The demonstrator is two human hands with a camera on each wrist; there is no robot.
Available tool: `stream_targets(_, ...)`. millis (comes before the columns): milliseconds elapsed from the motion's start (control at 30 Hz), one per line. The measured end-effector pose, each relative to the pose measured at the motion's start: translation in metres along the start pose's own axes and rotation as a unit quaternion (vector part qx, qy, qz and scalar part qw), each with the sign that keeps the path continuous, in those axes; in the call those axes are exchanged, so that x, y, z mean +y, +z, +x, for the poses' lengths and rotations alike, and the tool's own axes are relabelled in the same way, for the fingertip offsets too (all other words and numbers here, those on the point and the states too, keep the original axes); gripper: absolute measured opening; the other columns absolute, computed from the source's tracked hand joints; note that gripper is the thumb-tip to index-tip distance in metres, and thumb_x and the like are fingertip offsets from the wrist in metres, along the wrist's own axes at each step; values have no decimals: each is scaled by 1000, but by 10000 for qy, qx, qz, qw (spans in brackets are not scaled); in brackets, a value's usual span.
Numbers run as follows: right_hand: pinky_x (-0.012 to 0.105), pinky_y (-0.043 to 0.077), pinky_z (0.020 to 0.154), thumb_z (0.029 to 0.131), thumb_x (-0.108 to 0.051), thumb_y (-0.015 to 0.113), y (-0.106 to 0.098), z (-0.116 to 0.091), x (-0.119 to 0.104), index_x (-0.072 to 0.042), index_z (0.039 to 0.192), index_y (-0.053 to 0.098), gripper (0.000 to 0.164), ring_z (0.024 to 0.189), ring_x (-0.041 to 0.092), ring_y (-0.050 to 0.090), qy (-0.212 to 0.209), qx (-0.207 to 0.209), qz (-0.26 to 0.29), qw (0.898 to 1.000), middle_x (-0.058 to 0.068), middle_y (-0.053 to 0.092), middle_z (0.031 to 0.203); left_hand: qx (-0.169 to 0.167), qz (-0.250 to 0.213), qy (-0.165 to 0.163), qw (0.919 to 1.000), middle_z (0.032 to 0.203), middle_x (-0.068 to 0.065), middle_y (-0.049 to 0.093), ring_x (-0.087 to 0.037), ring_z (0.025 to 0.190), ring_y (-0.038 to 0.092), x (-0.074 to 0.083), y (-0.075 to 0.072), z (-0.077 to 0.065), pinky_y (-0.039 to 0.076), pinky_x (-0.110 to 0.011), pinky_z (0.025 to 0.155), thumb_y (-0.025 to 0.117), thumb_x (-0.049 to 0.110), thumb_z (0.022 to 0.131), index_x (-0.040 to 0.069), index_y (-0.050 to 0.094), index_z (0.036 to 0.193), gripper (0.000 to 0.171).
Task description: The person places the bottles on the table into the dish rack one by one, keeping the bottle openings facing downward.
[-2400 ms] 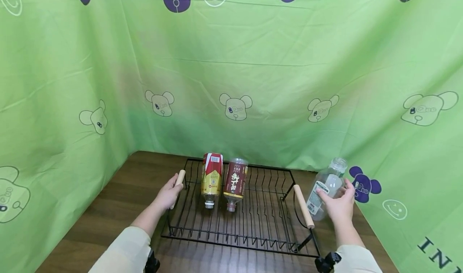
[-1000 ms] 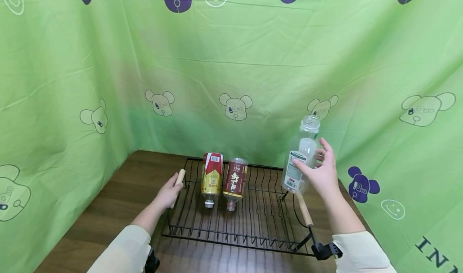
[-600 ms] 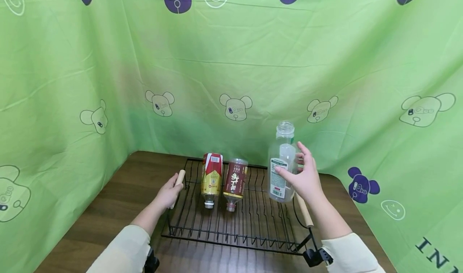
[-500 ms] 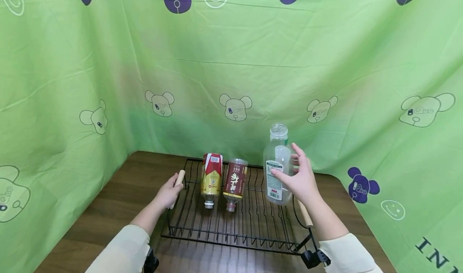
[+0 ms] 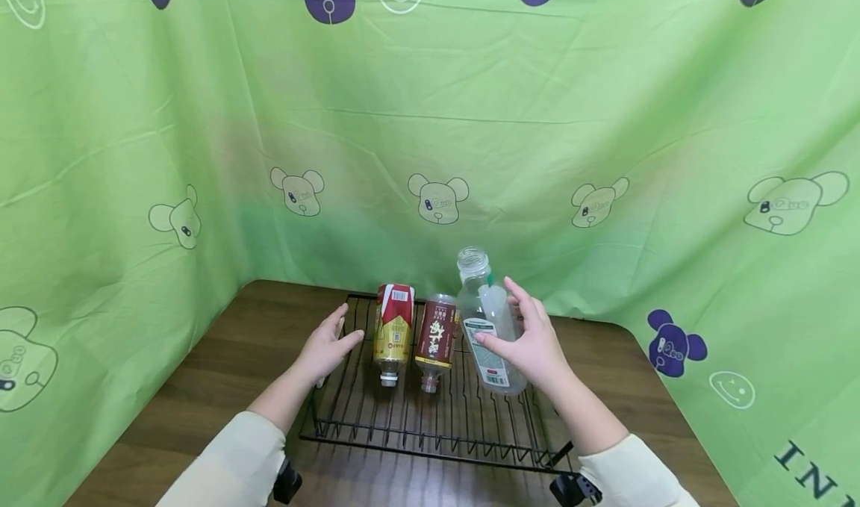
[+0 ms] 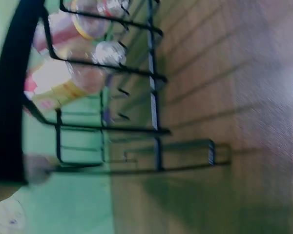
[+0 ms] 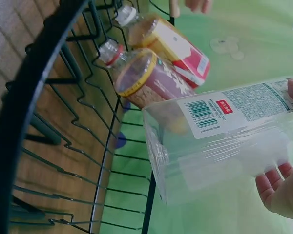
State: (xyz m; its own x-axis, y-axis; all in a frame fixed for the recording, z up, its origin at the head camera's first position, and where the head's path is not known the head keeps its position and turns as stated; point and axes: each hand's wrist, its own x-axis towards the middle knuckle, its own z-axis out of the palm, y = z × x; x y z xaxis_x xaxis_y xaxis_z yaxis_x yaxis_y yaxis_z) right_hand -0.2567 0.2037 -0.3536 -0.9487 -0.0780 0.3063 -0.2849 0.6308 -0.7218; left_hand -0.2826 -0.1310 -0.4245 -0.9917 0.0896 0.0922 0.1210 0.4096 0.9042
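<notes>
My right hand (image 5: 537, 346) grips a clear, empty plastic bottle (image 5: 490, 305) with a white-and-green label. Its capless mouth points up and leans left, and its base is over the right half of a black wire dish rack (image 5: 430, 456). Upside down in the rack lean a red-and-yellow bottle (image 5: 393, 324) and a maroon-labelled bottle (image 5: 437, 335). The clear bottle overlaps the maroon one's edge in the head view. At the rack's left end my left hand (image 5: 325, 349) has its fingers spread and holds nothing. Behind it the rack's left wooden handle is almost wholly hidden.
A brown wooden table (image 5: 222, 372) bears the rack. A green cloth (image 5: 437, 134) printed with bear heads hangs behind and along both sides. In the right wrist view the rack's black rim (image 7: 31, 97) crosses close to the camera.
My right hand has lifted the clear bottle from right of the rack and carried it left over it, tilting it leftward. My left hand has let go of the wooden handle and spread its fingers.
</notes>
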Motion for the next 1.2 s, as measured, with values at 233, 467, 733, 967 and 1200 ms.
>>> stream_targets(233,57,47,99,74,-35,84,12,-6,-4,-29,155,28,98,123,36,50,-289,-178,-236,9991,15,45,139,-138,162,427,9989,159,-19,29,-44,144,23,28,13,-2,25,-62,115,64,25,93,4,31,153,71)
stream_targets(467,53,47,96,73,-32,86,24,-11,-5,-28,153,32,97,118,31,50,-687,-350,-575,9954,13,49,135,-638,-711,649,9933,156,-23,33,-43,144,30,55,23,-3,36,-56,111,65,19,93,4,26,155,74)
stream_targets(733,51,50,90,72,-34,86,35,-19,-6,-32,152,35,94,117,29,49,-821,-644,-977,9897,10,51,134,-1274,-1291,590,9816,158,-21,30,-38,145,32,71,29,-6,36,-52,112,66,17,93,7,23,156,77)
stream_targets(967,48,52,85,69,-35,87,41,-22,-5,-33,150,39,94,112,27,51,-1096,-778,-1252,9830,8,53,130,-1361,-1277,771,9794,157,-17,35,-36,140,42,81,34,-6,47,-45,104,70,16,89,15,29,155,77)
stream_targets(1200,47,53,83,68,-38,87,42,-23,-4,-29,149,41,94,110,27,52,-1258,-961,-1466,9764,10,53,129,-1548,-1128,1046,9759,145,-21,49,-31,123,56,85,34,-7,52,-37,96,72,12,87,5,37,149,71)
